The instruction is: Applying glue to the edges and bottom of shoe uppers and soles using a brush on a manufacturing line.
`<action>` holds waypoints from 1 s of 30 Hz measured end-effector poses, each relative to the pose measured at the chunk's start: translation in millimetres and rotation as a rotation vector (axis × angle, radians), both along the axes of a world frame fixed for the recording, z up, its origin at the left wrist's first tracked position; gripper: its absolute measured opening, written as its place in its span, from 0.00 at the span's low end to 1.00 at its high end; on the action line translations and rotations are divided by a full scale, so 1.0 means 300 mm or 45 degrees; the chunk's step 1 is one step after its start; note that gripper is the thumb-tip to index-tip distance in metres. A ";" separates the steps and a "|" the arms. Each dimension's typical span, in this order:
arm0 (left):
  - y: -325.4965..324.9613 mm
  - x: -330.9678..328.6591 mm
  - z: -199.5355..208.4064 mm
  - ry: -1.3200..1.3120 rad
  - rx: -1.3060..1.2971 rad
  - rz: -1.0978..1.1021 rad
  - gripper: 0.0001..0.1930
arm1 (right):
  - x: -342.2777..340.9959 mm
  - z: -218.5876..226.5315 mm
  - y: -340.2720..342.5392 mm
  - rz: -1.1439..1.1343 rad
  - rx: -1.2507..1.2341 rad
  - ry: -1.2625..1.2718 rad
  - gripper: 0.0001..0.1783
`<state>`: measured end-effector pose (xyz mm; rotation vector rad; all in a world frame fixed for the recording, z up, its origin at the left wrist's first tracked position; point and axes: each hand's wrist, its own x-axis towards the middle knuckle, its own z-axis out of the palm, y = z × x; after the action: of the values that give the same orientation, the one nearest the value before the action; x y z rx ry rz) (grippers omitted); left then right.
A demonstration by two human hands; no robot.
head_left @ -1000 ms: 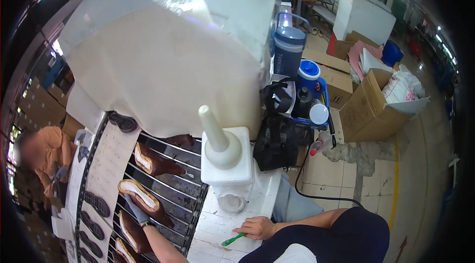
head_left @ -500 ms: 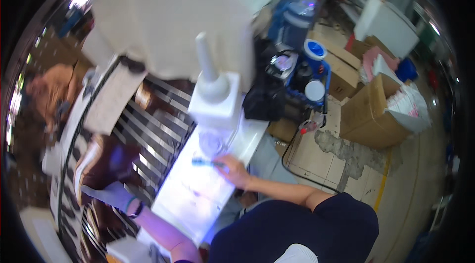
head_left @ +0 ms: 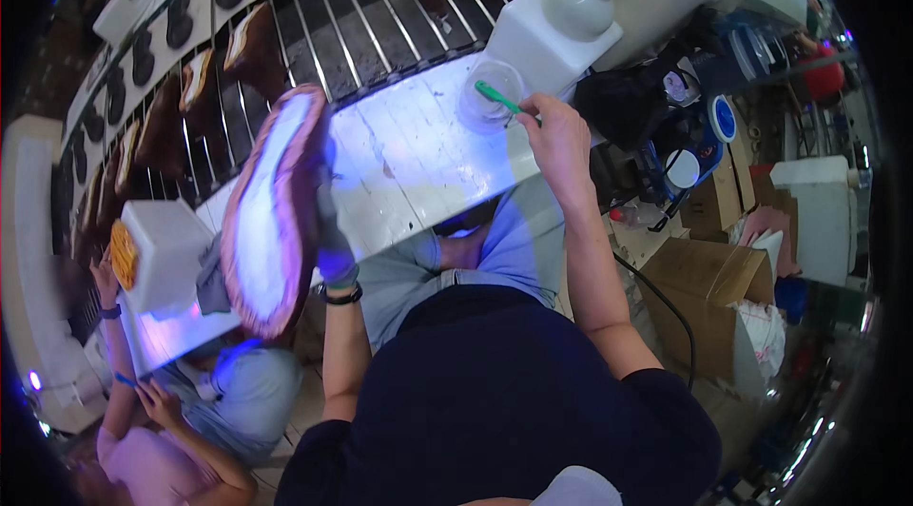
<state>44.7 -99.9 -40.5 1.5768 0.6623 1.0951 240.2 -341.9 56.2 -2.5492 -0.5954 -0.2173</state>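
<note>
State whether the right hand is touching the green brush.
Touching: the head view shows the right hand pinching the green brush near one end.

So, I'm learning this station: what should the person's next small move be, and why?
I'd probably bring the green brush from the cup to the shoe: the right hand holds the brush at the cup, while the left hand holds the shoe, pale underside showing.
</note>
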 end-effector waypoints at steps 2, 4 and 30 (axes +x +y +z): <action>-0.004 -0.003 -0.057 0.396 0.309 -0.048 0.29 | 0.011 -0.012 0.020 -0.008 -0.133 0.040 0.08; -0.032 -0.017 -0.092 0.479 0.807 0.050 0.31 | 0.027 -0.021 0.042 -0.008 -0.307 0.021 0.08; -0.223 -0.090 0.018 2.346 3.835 1.875 0.31 | 0.069 -0.146 -0.010 0.085 1.180 1.038 0.12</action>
<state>17.7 -166.9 -35.0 -0.5622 -0.0929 0.1142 260.9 -344.9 12.4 -1.5094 -0.1692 0.4592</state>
